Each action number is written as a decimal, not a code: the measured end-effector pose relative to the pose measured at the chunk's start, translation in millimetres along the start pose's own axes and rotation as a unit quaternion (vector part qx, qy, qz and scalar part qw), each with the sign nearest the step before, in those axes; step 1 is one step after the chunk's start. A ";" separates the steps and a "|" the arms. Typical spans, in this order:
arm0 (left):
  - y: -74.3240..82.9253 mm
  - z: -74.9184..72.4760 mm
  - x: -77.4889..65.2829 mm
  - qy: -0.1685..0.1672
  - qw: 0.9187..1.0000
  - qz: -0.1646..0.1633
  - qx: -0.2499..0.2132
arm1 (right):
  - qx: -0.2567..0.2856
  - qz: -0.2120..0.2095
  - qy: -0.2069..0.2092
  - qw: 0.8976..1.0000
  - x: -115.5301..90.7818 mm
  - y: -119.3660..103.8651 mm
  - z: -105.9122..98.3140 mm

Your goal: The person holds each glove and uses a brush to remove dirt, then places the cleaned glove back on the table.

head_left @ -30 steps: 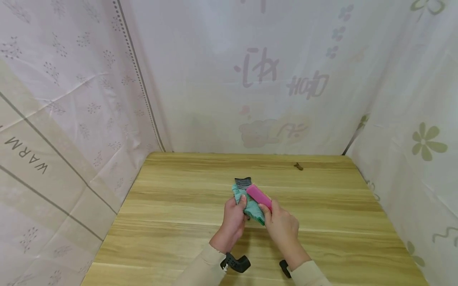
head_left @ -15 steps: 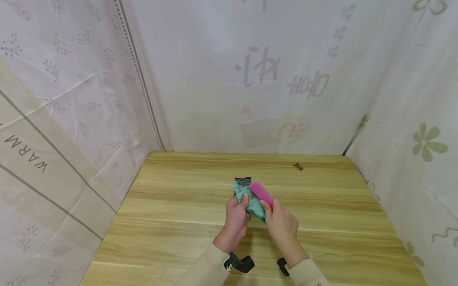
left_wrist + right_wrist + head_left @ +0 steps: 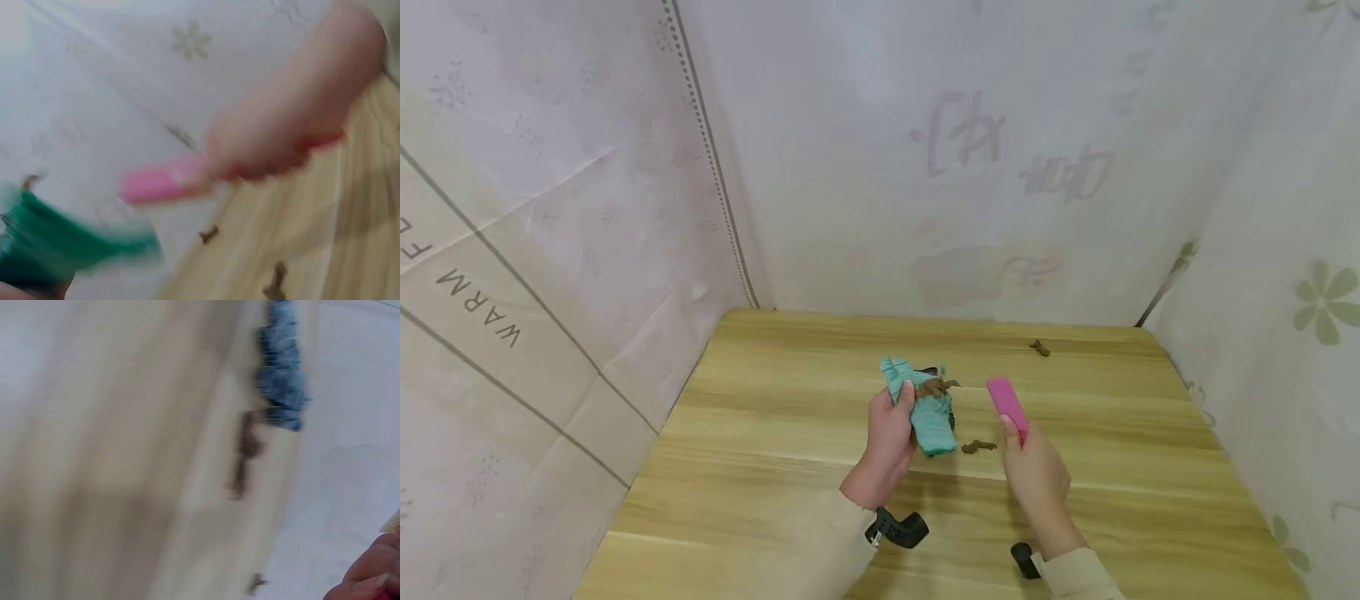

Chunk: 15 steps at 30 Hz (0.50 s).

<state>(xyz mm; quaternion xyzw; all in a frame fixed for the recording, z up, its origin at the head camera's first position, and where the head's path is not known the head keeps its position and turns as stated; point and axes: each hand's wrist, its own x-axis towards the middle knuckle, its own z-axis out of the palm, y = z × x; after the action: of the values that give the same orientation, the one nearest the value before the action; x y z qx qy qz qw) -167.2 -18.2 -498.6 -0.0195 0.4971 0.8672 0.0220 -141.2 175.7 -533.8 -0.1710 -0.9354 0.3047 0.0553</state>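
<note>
My left hand [image 3: 889, 432] grips a crumpled teal cloth item [image 3: 934, 429], thumb on top, above the table. A dark patterned part shows behind its right edge; the item's exact kind is unclear. On the teal fabric sits a brown clump [image 3: 934, 387]. To the right, my right hand [image 3: 1037, 471] holds a pink brush [image 3: 1006, 402], apart from the cloth. Pale bristles [image 3: 391, 524] peek in at the edge of the right wrist view. Motion blurs the pink brush [image 3: 159, 182] and the green fabric [image 3: 75, 240] in the left wrist view.
A brown piece [image 3: 979, 447] lies on the wooden table [image 3: 760, 500] between the hands. Another small brown piece [image 3: 1040, 347] lies near the back edge. Patterned pale curtains [image 3: 850, 167] enclose the table at the back and sides.
My right hand has moved right with the brush, away from the cloth item. The cloth has turned in my left hand. Brown clumps now show on the cloth and on the table between the hands.
</note>
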 end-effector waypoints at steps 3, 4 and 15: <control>-0.1 -2.1 5.7 -0.003 0.999 -0.036 -0.007 | 0.020 -0.011 -0.011 1.000 3.6 -1.6 -7.3; -1.0 -2.9 5.8 -0.002 0.999 -0.047 -0.006 | 0.023 -0.015 -0.015 1.000 3.5 -3.9 -9.1; -5.1 -2.0 8.8 -0.009 0.997 -0.065 -0.031 | 0.051 -0.035 -0.023 0.998 -7.2 -29.4 -17.5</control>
<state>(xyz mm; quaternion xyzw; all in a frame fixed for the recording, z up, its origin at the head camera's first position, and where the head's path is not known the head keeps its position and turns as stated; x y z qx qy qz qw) -175.7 -17.1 -504.5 -0.0450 0.4677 0.8789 0.0824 -139.3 160.6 -502.3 -0.1284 -0.9251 0.3535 0.0530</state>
